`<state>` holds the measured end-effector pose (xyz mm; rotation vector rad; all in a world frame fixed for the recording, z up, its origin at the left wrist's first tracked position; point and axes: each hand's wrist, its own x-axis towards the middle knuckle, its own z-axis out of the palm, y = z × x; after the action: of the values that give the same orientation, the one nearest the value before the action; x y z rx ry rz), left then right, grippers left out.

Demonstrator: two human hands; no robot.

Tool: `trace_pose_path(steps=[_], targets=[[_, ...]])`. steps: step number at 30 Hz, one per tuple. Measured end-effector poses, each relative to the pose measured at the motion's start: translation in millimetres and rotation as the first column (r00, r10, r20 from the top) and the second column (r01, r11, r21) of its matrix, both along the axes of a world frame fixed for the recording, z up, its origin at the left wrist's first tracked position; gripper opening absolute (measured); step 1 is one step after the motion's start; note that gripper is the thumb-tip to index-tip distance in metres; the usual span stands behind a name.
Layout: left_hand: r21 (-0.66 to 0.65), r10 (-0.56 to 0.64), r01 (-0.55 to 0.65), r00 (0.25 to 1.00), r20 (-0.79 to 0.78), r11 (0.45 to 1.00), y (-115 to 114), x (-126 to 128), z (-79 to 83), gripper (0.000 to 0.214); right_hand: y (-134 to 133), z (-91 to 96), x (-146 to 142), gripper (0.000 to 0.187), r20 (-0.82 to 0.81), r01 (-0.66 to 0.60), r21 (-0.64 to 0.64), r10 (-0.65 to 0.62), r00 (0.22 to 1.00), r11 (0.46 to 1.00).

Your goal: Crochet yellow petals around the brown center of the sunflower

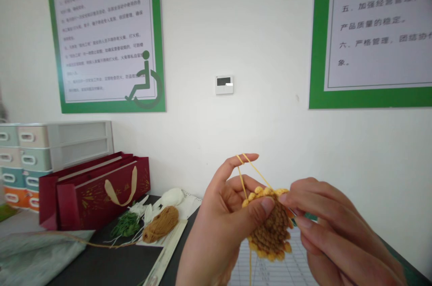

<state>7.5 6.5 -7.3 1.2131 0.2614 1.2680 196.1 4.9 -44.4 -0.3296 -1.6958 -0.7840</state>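
The left hand [226, 218] is pinching the crocheted disc [273, 230] between thumb and fingers, its index finger lifting yellow yarn [257, 170]; the right hand [337, 227], nearly closed, is gripping a slim hook [293, 212] at the disc's upper-right rim. Steady yarn tension is probably keeping stitches even. A gridded sheet [270, 274] is lying beneath the disc; the wall [263, 128] behind is seemingly leaving elbow room.

Here's the dark surface [124, 263], bearing red bags [84, 200], a green yarn tangle [125, 225], a pale strip [166, 255] angled across it, and a gridded sheet [294, 252]!
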Motion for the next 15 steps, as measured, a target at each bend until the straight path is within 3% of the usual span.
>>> trace_pose_path(steps=[2,5,9,15], targets=[[-0.002,-0.003,0.003,1.000,0.008,1.000,0.0,0.4,-0.1,0.060,0.4,-0.1,-10.3,0.023,-0.038,-0.037,0.014,0.038,0.999,0.999],[-0.009,-0.006,0.006,0.999,0.033,1.000,2.1,0.8,-2.3,0.060,1.1,1.3,-25.5,0.024,-0.297,-0.107,0.005,0.104,0.949,0.994],[-0.034,-0.036,0.037,0.999,0.025,0.999,3.4,-0.6,-3.2,0.056,1.4,4.6,-26.6,0.025,-0.252,-0.258,0.008,0.252,0.934,0.966],[-0.068,-0.074,0.076,0.997,0.039,0.995,0.1,-0.1,1.0,0.052,3.0,5.0,-17.6,0.034,-0.275,-0.363,-0.080,0.329,0.903,0.928]])
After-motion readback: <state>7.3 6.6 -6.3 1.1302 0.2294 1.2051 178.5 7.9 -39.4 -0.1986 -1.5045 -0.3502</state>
